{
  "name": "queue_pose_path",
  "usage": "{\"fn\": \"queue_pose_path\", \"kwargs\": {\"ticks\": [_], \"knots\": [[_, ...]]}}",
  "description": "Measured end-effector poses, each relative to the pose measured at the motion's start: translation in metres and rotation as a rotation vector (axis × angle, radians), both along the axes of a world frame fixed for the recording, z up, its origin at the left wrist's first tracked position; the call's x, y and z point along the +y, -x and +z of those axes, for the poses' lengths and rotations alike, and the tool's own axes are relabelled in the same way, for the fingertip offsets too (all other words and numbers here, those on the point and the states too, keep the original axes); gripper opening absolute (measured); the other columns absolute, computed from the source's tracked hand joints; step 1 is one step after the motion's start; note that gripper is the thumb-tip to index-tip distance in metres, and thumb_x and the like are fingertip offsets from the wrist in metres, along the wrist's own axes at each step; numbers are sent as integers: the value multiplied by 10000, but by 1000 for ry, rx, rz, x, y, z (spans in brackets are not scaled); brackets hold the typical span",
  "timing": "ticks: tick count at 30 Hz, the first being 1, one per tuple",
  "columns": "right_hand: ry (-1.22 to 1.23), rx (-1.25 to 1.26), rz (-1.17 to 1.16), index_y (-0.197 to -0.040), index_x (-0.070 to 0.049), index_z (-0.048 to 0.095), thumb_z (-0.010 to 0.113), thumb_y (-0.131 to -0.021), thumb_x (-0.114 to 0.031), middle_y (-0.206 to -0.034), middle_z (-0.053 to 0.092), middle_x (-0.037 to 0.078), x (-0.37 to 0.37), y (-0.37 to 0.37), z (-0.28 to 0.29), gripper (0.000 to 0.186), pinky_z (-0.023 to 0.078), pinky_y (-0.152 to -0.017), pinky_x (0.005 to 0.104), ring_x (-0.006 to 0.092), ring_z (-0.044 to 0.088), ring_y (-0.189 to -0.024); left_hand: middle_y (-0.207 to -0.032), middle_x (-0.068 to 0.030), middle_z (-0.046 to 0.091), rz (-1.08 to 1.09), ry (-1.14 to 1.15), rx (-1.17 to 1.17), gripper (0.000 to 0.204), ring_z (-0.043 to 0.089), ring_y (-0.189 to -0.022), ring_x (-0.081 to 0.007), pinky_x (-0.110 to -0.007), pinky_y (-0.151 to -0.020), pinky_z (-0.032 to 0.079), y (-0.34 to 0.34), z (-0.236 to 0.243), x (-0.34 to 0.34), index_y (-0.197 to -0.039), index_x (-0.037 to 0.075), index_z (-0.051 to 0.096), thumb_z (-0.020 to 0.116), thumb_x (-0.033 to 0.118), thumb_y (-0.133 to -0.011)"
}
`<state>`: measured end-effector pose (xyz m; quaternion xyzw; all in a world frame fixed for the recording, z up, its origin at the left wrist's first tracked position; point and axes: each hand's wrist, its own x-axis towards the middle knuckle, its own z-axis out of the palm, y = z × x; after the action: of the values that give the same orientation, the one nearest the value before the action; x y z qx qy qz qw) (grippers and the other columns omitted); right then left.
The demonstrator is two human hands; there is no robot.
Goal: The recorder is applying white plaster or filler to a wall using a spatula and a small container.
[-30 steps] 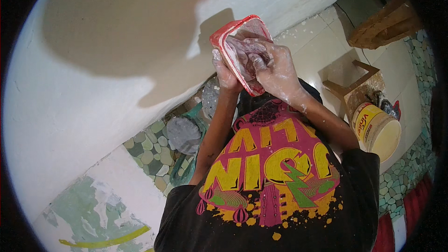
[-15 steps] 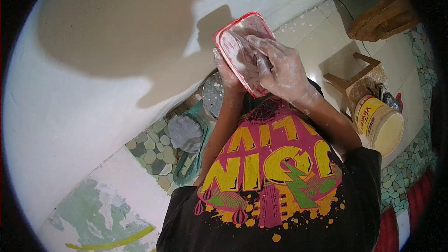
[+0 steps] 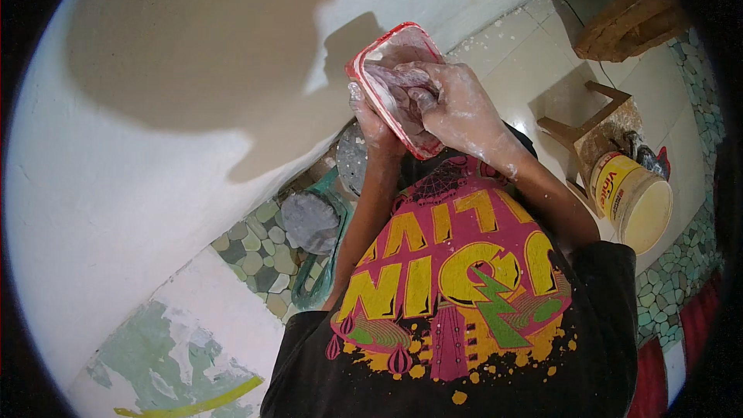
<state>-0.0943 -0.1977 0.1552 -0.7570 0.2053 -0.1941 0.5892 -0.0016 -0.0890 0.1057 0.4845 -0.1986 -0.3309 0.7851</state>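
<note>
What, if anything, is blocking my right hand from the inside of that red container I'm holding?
Nothing visible: your right hand reaches past the rim, fingers inside the red container. Your left hand supports it from outside, clear of the opening.

1 wide fisheye camera sits on that person's head, looking down over the shirt (image 3: 457,294), fairly near the left hand (image 3: 378,125) and right hand (image 3: 464,108), the pale wall (image 3: 131,186) filling its left side.

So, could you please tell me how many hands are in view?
2: the left hand, holding the red container from outside, and the right hand, partly inside it. No others show.
</note>
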Motion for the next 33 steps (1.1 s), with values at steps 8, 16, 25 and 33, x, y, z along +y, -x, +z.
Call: {"fn": "queue_pose_path", "kwargs": {"ticks": [8,16,25,33], "knots": [[-165,-188,-242,-1083,34,660,566,-798,-2,-1001,684,245,33,1,-10,302,520,-892,400,376,667,-1002,-1215,-111,586,178,-68,-98,519,589,-1096,-254,-412,-955,497,0,-7,4,-1338,48,450,366,444,-1013],[-261,-221,-280,-1107,43,644,546,-812,36,-1043,686,237,29,-3,-12,311,511,-910,381,335,683,-1007,-1286,-107,551,223,3,162,548,565,-1152,-253,-437,-976,498,6,-20,-1,-1375,64,430,444,457,-992],[-718,-164,-301,-1150,33,610,569,-889,91,-983,696,104,1,29,18,271,549,-817,286,129,656,-930,-1443,-128,430,21,259,308,688,452,-1316,-306,-472,-1070,426,3,-5,-7,-1472,84,325,387,557,-976],[-1212,-456,-336,-1262,15,550,600,-888,-57,-1110,664,106,-27,37,13,385,539,-866,339,201,665,-986,-1461,-90,399,287,180,343,773,431,-1321,-312,-492,-1113,353,-3,-28,18,-1481,129,301,414,652,-924]]}}
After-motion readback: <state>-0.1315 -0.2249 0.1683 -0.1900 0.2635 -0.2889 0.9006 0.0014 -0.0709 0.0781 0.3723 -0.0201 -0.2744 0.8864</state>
